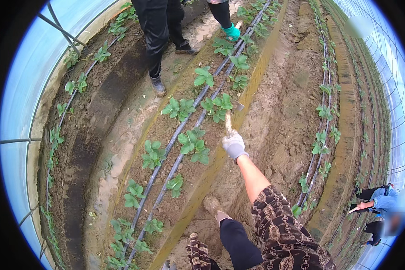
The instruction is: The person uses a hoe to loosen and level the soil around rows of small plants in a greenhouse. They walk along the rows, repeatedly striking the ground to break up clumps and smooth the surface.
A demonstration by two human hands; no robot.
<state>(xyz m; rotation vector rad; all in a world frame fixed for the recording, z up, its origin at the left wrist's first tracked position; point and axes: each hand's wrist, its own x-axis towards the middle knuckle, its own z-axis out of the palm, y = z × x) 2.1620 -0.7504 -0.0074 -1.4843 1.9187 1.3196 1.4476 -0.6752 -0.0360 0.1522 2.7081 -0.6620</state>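
My right hand (234, 143), in a white-grey glove, is closed around the wooden handle of a small hoe (228, 123). The hoe's metal blade (238, 105) lies beside a leafy strawberry plant (219, 107), at the bed's right edge. Of my left hand (169, 265), only a bit of grey glove shows at the bottom edge, below the patterned sleeve; its fingers and anything in them are hidden. Two drip irrigation pipes (169, 145) run along the bed between the plants. Another strawberry plant (194, 145) grows nearer to me.
A co-worker's legs (155, 37) stand in the left furrow; a green-gloved hand (232, 33) holds a handle over the same bed. A yellowish board-like edging (202, 182) borders the bed beside my foot. Further planted rows lie right, with people at far right. Plastic greenhouse film curves around.
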